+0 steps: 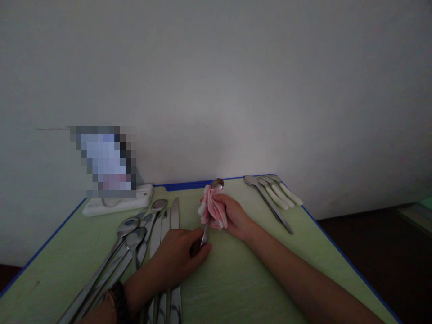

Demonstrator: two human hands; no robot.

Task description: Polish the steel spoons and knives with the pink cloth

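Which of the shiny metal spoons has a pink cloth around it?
The silver metal spoon whose handle the left hand grips; the right hand holds the pink cloth around it. The other spoons lie on the green table.

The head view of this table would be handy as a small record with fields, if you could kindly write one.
left hand: grips the handle of a metal spoon
right hand: holds a pink cloth around that spoon
left side: metal spoons and table knives
right side: white-handled cutlery beside metal-handled spoons
far left: white base, pixelated object above
surface: pale green tabletop, blue edge
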